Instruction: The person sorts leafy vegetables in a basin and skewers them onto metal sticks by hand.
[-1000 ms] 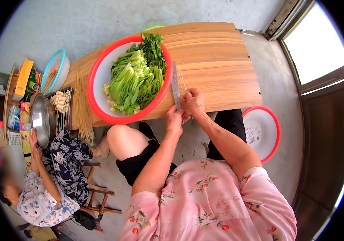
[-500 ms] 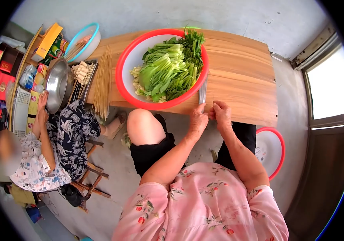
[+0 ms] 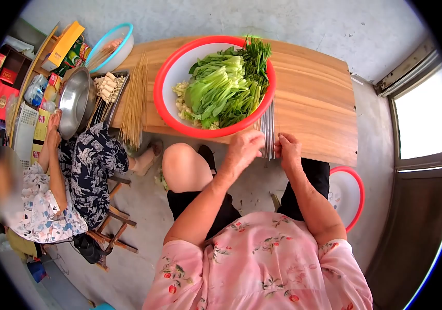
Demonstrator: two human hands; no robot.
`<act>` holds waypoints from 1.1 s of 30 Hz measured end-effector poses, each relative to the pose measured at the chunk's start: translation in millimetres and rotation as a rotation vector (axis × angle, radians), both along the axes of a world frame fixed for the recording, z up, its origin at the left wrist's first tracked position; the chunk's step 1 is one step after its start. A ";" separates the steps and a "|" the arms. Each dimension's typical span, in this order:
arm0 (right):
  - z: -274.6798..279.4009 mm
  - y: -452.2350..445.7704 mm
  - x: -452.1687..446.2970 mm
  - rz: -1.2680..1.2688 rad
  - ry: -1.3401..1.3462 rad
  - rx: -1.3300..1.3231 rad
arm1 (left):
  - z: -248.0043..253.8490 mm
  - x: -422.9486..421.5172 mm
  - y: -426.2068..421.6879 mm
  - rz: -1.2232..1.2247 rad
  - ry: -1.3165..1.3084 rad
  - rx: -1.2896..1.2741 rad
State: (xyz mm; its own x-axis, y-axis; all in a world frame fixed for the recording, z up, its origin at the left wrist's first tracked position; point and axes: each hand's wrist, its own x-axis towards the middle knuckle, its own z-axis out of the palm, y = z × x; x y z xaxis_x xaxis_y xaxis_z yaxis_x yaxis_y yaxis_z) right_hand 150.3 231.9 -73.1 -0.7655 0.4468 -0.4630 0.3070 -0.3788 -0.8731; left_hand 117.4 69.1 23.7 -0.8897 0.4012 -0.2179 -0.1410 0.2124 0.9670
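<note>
A red-rimmed basin (image 3: 165, 98) of leafy greens (image 3: 220, 89) stands on the wooden table (image 3: 311, 98). Thin metal skewers (image 3: 268, 133) lie in a bundle at the table's front edge, partly under the basin's rim. My left hand (image 3: 246, 148) is just left of the bundle, its fingers bent together; what they pinch, if anything, is too small to tell. Right of the bundle, my right hand (image 3: 287, 149) is closed at the table edge, with its fingertips near the skewers and its hold too small to make out.
Bamboo sticks (image 3: 135, 103) lie left of the basin, beside a tray of skewered food (image 3: 109, 88). At the left a seated person (image 3: 50, 206) holds a metal bowl (image 3: 75, 102). Another red-rimmed basin (image 3: 360, 201) is on the floor at the right.
The view has swung left, then settled. My left hand has come off the metal skewers and lifted to the left, and the bundle now looks more spread out.
</note>
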 end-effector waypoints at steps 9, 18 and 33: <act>10.0 21.6 37.2 -0.070 0.021 0.173 | 24.9 -122.9 -51.0 0.332 0.821 -0.592; 0.0 31.3 70.8 -0.118 -0.020 0.148 | 11.3 -159.6 -44.2 0.003 0.865 -0.789; -4.7 18.4 60.2 -0.092 -0.046 0.118 | 7.7 -161.2 -48.1 -0.019 0.675 -0.739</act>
